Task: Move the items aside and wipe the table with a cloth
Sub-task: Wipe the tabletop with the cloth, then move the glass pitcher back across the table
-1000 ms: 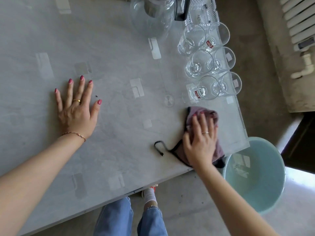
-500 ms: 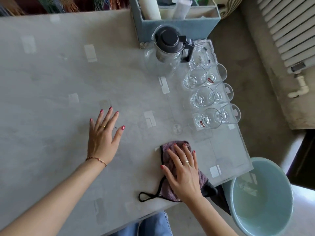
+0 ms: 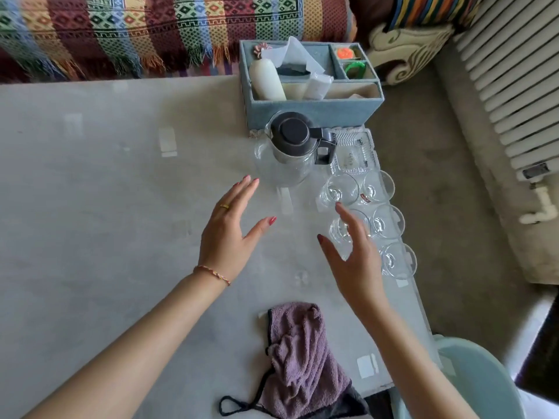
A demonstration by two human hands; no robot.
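Tabletop glasses (image 3: 367, 213) carry red labels (image 3: 365, 198), writing unreadable.

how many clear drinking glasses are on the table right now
6, in two columns along the right table edge: far pair, middle pair, near pair, one visible, one mostly hidden behind the right hand.

Striped woven sofa throw (image 3: 151, 28) at back, white radiator (image 3: 514, 80) rt, grey floor (image 3: 438, 176).

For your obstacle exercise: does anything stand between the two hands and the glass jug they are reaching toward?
Nothing visible does. Bare table lies between the left hand and the glass jug; the glasses sit beside and under the right hand, not ahead.
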